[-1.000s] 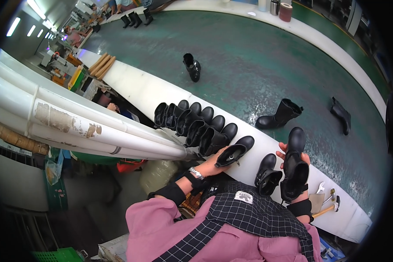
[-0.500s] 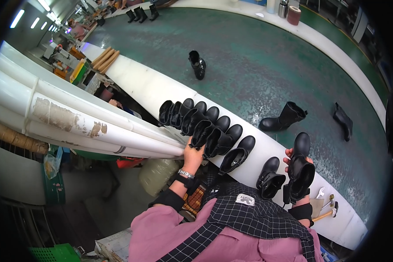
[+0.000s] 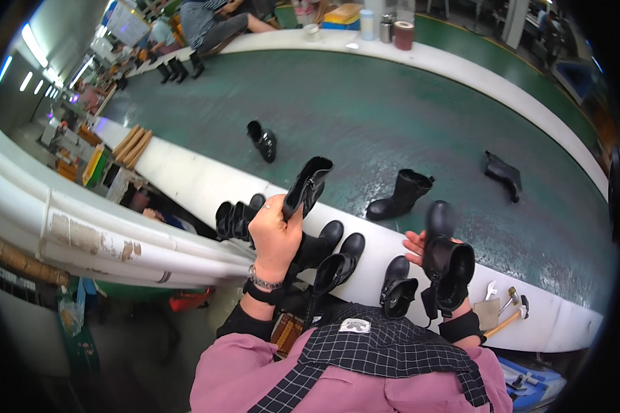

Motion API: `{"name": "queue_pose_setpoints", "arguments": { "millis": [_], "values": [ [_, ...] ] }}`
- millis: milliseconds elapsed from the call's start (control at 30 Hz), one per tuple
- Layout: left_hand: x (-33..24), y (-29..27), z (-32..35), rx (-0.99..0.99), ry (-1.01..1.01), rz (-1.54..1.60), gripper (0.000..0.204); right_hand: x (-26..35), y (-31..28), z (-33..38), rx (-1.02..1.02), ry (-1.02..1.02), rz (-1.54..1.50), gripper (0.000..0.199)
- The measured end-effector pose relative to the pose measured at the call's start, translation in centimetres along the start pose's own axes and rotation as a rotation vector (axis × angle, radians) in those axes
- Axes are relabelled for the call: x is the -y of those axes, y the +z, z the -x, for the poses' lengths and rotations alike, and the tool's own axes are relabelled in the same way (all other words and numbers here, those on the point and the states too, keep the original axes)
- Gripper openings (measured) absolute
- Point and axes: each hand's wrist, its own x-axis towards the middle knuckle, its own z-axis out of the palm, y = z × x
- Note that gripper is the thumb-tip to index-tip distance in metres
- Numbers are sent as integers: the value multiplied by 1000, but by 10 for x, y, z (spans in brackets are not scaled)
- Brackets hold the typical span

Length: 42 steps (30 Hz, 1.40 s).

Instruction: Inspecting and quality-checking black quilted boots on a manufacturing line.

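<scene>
My left hand (image 3: 275,230) is raised above the white ledge (image 3: 186,182) and grips a black ankle boot (image 3: 308,184) by its shaft. My right hand (image 3: 420,246) cradles another black boot (image 3: 448,258), its opening facing me. A row of several black boots (image 3: 324,251) stands on the ledge in front of me, partly hidden behind my left hand. One more black boot (image 3: 398,289) stands between my two hands near the ledge's edge.
A green conveyor belt (image 3: 365,117) carries three black boots: one at the middle (image 3: 263,141), one nearby (image 3: 401,195), one at the right (image 3: 503,175). A hammer and hand tools (image 3: 503,311) lie on the ledge at right. White pipes (image 3: 83,227) run at left. A seated person (image 3: 210,20) is far off.
My left hand has taken a boot out of the row and lifted it up. My right hand still holds its boot, now a little higher and turned.
</scene>
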Motion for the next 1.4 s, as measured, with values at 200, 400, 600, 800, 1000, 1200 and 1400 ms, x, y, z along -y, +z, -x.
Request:
{"name": "queue_pose_setpoints", "arguments": {
  "millis": [200, 400, 600, 800, 1000, 1200, 1400],
  "values": [
    [-68, 37, 13, -31, -264, 669, 24, 2, 44, -11, 186, -122, -126, 62],
    [-100, 60, 53, 172, -16, 779, 29, 20, 43, 28, 218, -265, -189, 64],
    [-92, 75, 31, 960, 376, 972, 36, 19, 8, 58, 349, -215, -301, 64],
    [-106, 115, 56, 573, -36, 877, 86, 3, -9, 39, 491, -60, -459, 64],
    [-98, 133, 54, 928, -424, 1460, 106, 16, 23, 28, 42, -157, -68, 72],
    [-84, 128, 49, 929, -580, 1574, 97, 22, 51, 24, 66, -200, 198, 73],
    [-73, 121, 37, 952, -1020, 1592, 54, 20, 36, 14, -113, -249, 296, 43]
  ]
}}
